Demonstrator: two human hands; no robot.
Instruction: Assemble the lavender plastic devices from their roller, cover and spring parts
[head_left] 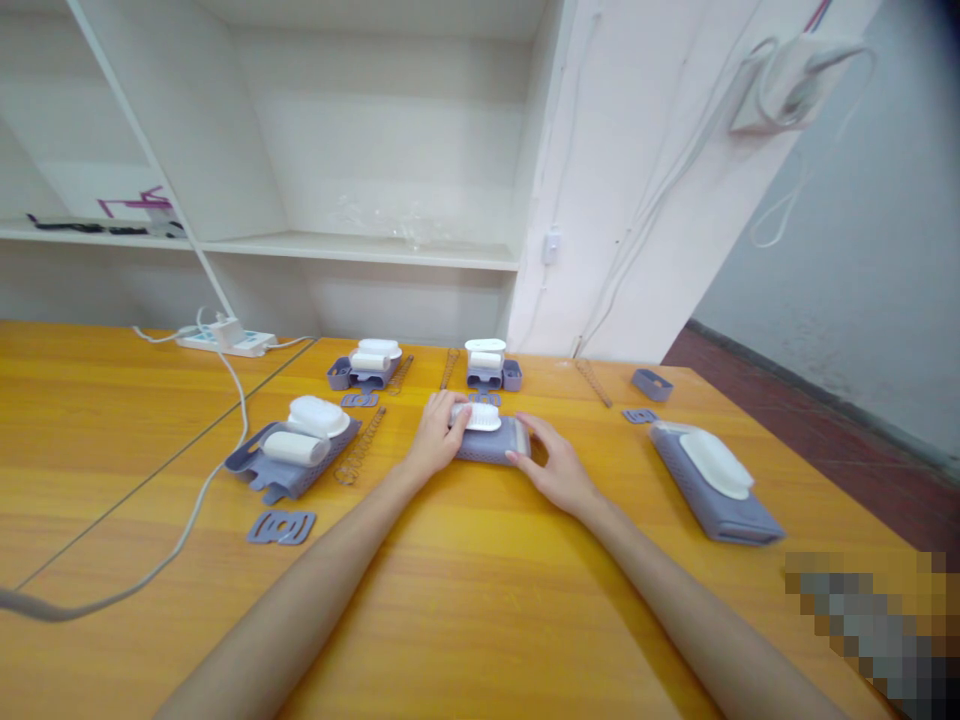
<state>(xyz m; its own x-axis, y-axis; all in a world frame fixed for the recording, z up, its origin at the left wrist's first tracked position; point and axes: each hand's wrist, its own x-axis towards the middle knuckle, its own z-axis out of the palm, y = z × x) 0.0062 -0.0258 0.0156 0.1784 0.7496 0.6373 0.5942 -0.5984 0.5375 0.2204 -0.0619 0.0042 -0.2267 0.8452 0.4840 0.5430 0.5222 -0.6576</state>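
Note:
A grey-purple case (487,447) with perforated sides lies before me on the table. A white brush (482,417) rests on top of it with short bristles showing. My left hand (442,432) is closed around the brush's left end, thumb in front, and lies against the case's left side. With thumb and fingers, my right hand (553,465) grips the right end of the case, where a pale translucent part shows. The fingertips behind the case are hidden. Just behind it lies a flat slotted grey plate (486,398).
Similar sets with cases, white rollers and brushes stand at left (292,450), back left (367,365) and back centre (486,365). A case with a white brush (716,463) lies right. Coil springs (361,447), a power strip (229,341) and its cable are also on the table.

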